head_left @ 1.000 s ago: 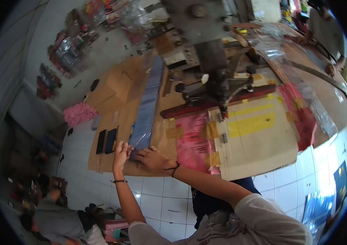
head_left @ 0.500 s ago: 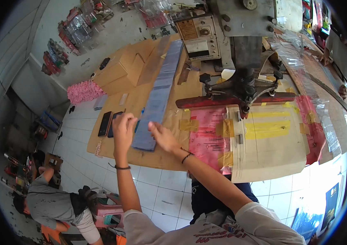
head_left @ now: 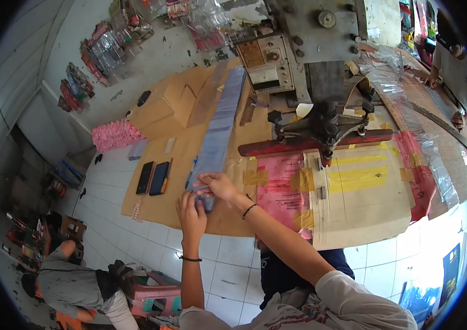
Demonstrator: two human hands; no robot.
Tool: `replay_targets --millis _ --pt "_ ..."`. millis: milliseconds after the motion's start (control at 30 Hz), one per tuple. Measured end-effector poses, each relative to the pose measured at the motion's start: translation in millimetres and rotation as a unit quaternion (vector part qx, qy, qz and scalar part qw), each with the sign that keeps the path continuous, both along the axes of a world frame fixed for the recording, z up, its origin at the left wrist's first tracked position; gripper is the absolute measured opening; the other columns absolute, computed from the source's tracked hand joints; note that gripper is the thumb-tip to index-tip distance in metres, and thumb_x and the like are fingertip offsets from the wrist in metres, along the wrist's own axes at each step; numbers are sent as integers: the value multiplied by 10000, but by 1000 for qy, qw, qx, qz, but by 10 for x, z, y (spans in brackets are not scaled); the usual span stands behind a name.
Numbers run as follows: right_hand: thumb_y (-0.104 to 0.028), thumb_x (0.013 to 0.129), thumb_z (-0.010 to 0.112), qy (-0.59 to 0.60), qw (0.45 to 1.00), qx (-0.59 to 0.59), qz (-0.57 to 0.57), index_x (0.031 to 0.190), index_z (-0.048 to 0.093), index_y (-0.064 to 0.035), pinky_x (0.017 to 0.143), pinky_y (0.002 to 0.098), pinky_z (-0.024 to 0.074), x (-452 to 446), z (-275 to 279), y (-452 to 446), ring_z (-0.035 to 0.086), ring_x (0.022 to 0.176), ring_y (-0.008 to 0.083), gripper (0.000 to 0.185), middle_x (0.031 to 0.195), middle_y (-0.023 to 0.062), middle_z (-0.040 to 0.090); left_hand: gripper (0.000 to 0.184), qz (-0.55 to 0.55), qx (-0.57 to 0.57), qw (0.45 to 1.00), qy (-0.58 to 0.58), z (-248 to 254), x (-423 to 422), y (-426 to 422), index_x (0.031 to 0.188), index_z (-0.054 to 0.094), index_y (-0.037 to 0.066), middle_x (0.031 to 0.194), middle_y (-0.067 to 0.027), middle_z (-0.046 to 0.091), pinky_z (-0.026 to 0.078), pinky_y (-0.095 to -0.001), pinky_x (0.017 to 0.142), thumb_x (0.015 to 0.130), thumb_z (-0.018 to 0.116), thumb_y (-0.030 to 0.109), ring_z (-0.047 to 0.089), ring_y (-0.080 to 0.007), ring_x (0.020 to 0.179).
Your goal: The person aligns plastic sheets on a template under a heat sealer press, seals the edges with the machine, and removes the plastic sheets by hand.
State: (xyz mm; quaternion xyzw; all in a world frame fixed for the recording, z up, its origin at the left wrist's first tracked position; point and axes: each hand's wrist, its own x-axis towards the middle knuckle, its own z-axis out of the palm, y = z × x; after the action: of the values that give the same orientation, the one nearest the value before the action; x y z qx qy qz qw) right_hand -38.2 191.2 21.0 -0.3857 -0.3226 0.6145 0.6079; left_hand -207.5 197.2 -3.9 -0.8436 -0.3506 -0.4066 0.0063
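Note:
A long pile of bluish clear plastic strips (head_left: 217,132) lies lengthwise on the brown-covered table. At its near end my left hand (head_left: 191,215) has its fingers curled on the plastic's edge. From the right, my right hand (head_left: 220,188) pinches the same end, its fingertips close to the left ones. Between and below the hands the plastic looks bent up; exactly how many layers they hold is hidden. A blue pen-like object (head_left: 194,163) lies along the pile's left side.
Two phones (head_left: 152,178) lie left of the pile, near a cardboard box (head_left: 162,99). To the right stands a press machine (head_left: 327,129) with a red bar above a taped board (head_left: 365,203). One person (head_left: 74,283) sits lower left; another (head_left: 459,77) stands far right.
Both hands have come down from above the pile onto its near end and closed on the plastic. The left hand moved right and nearer, uncovering the second phone. The view shifted slightly.

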Motion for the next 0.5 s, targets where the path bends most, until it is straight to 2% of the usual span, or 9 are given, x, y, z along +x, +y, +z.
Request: replay_targets --millis 33,67,167,233,333,367,433,467,500 --pt "-310 1102 536 -26 999 24 0 1269 639 -13 670 243 538 -50 135 80 696 839 113 356 1174 73 736 281 -8 42 996 84 81 2 5 1174 639 6 1267 -210 613 362 -595 1071 952 676 174 553 -423 1215" --pt "-308 1103 530 -51 998 44 2 1257 643 -12 657 241 533 -118 253 148 694 831 110 352 1169 69 740 342 -26 23 994 107 151 30 30 1253 642 17 1356 -233 607 372 -550 1106 969 656 207 546 -424 1280" --pt "-230 1072 520 -75 993 91 -11 1194 670 22 616 270 547 -268 665 363 696 701 122 318 1039 85 777 417 -34 -144 967 208 342 217 356 1294 665 52 1407 -181 615 327 -585 1163 930 694 253 542 -381 1334" --pt "-238 1066 533 -96 990 99 -37 1179 678 20 580 277 532 -396 691 464 682 658 115 317 977 76 777 500 -113 -37 984 130 13 392 888 1354 645 96 1453 -186 591 307 -539 1196 931 714 352 544 -392 1335" --pt "-216 1050 541 -139 980 130 -54 1182 682 19 550 288 525 -441 738 383 671 626 119 305 917 71 777 668 -83 -73 987 115 -160 828 1378 1477 552 145 1572 -193 473 300 -502 1217 932 695 503 444 -407 1439" --pt "-204 1043 542 -154 977 140 -55 1188 682 19 544 291 525 -462 716 272 669 620 122 300 902 71 776 706 -78 -93 984 127 -125 1016 1449 1499 524 141 1600 -202 433 299 -516 1219 932 687 529 415 -412 1462" --pt "-164 1039 543 -235 951 193 -47 1098 686 -4 561 270 526 -523 634 21 663 630 121 223 877 44 750 757 -53 -118 976 173 -33 1276 1453 1538 479 152 1644 -204 366 273 -550 1228 939 650 582 356 -408 1504" --pt "-101 1011 538 -275 937 213 -3 1087 674 -10 586 284 548 -523 672 -258 676 662 127 180 858 47 733 770 -32 -124 970 206 22 1355 1360 1555 462 167 1660 -198 341 249 -569 1234 944 621 608 326 -400 1523" --pt "-50 1005 517 -211 921 318 76 1114 652 -14 637 284 561 -533 598 -520 680 714 125 178 864 48 725 784 -12 -129 962 238 54 1437 1298 1572 445 182 1676 -192 315 225 -588 1240 949 592 635 297 -392 1543"
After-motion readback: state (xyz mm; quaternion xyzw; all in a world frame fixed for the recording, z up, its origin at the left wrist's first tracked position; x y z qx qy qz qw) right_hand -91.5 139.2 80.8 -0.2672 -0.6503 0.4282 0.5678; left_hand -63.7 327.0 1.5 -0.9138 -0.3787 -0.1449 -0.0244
